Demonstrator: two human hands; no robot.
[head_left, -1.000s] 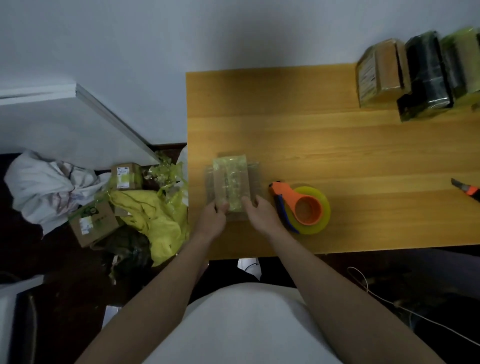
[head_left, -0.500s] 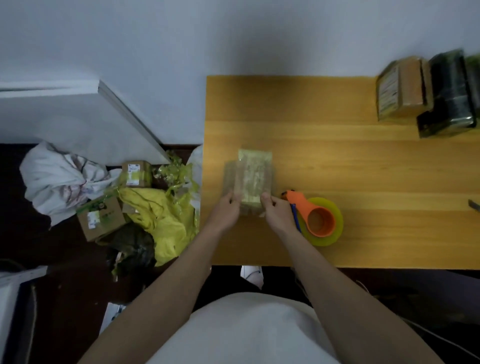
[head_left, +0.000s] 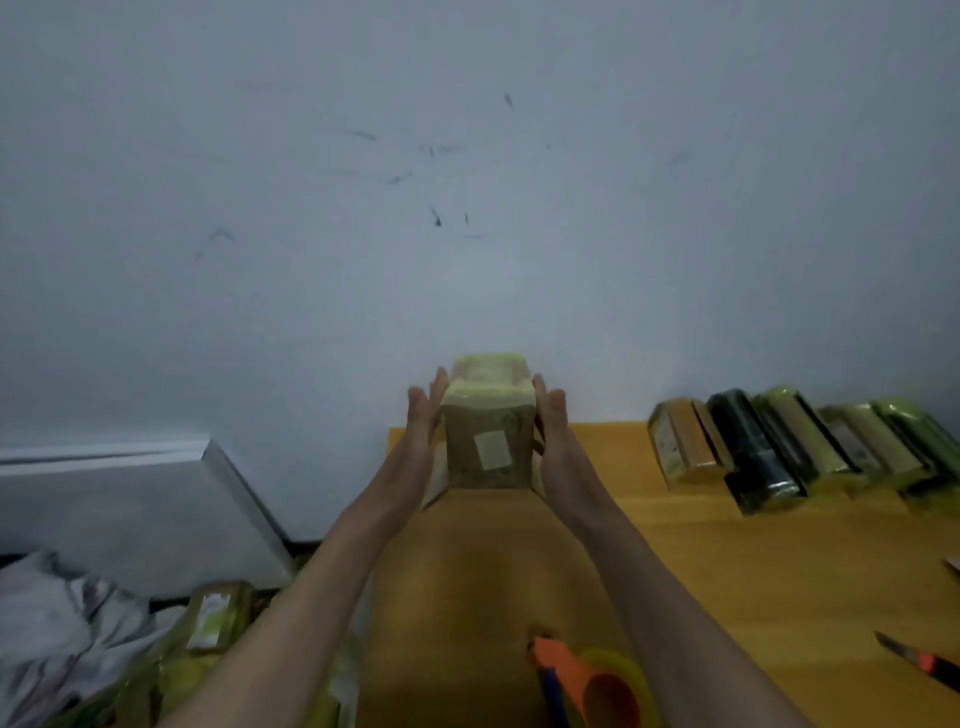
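Observation:
A small parcel (head_left: 488, 436) wrapped in yellow-green tape, with a pale label on the side facing me, is held up over the far left part of the wooden table (head_left: 675, 551), close to the wall. My left hand (head_left: 423, 421) presses flat on its left side with the fingers straight. My right hand (head_left: 550, 421) presses on its right side the same way. Both arms are stretched forward.
A row of several wrapped parcels (head_left: 779, 447) lies at the table's far right. An orange tape dispenser (head_left: 587, 686) sits near the front edge and a utility knife (head_left: 924, 667) at the right. Left of the table, on the floor, are a taped box (head_left: 213, 618), yellow wrap and white cloth (head_left: 62, 613).
Both hands have lifted the parcel off the table near the tape dispenser and carried it forward toward the wall. The camera has tilted up.

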